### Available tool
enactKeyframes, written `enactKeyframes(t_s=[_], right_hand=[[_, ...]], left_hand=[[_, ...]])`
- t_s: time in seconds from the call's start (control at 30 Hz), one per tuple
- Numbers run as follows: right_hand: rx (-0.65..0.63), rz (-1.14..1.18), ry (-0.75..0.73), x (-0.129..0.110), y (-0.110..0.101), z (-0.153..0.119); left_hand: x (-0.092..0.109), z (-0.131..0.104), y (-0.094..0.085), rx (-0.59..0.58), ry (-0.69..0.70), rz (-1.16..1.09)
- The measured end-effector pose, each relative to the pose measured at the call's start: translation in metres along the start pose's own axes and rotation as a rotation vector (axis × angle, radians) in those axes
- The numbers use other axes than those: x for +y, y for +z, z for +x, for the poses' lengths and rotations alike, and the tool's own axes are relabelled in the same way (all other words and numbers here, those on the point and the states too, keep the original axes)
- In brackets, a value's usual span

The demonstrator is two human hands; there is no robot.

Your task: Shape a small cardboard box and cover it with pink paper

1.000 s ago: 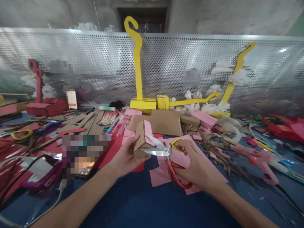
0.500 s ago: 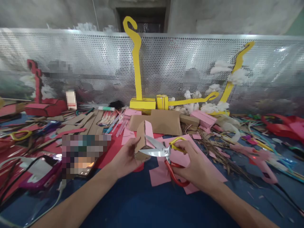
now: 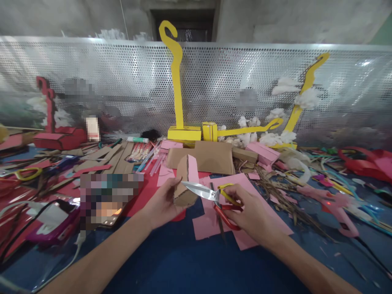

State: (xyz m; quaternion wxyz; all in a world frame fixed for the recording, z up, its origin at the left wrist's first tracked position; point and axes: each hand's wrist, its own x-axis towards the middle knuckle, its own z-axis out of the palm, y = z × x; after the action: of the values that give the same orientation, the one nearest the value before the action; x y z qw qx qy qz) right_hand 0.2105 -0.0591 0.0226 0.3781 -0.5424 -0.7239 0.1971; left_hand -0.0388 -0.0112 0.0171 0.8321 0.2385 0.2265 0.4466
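My left hand [image 3: 163, 201] is closed around a small cardboard box [image 3: 183, 198], brown with a pink strip of paper on its right side. In my right hand [image 3: 249, 210] is a pair of scissors [image 3: 200, 192] with one yellow and one red handle. Their blades are together and point left, lying across the box's near face. Whether the tips touch the cardboard I cannot tell. Under the scissors, pink paper sheets [image 3: 266, 216] lie on the blue table, with a thin dark strip hanging or lying below the handles.
A pink glue gun [image 3: 332, 204] with a lit red light lies at right. Brown cardboard [image 3: 211, 157] and yellow hook-topped paper stands [image 3: 177, 94] are behind my hands. At left lie a phone-like blurred object [image 3: 107, 200], a purple power strip [image 3: 52, 224] and cardboard strips [image 3: 118, 159]. A perforated metal panel [image 3: 214, 90] closes the back.
The scissor blades were apart around the box's edge and have come together. My right hand's fingers have drawn the handles closer. The left hand and box have barely moved.
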Motion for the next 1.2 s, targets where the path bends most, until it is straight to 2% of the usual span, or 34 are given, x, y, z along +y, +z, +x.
enactKeyframes(t_s=[0.2,0.37,0.63,1.2], right_hand=[[0.072,0.002,0.020,0.001,-0.001,-0.001],[0.028,-0.040,0.012,-0.004,-0.007,-0.005],[0.069,-0.138,-0.136,-0.003,0.000,-0.008],[0.052,-0.180,-0.093,0.008,-0.001,-0.004]], left_hand=[[0.001,-0.001,0.002,0.006,0.024,0.013],[0.002,-0.003,0.004,0.069,0.055,0.024],[0.001,0.000,-0.004,0.084,0.051,0.041],[-0.003,0.002,-0.003,0.067,0.062,0.048]])
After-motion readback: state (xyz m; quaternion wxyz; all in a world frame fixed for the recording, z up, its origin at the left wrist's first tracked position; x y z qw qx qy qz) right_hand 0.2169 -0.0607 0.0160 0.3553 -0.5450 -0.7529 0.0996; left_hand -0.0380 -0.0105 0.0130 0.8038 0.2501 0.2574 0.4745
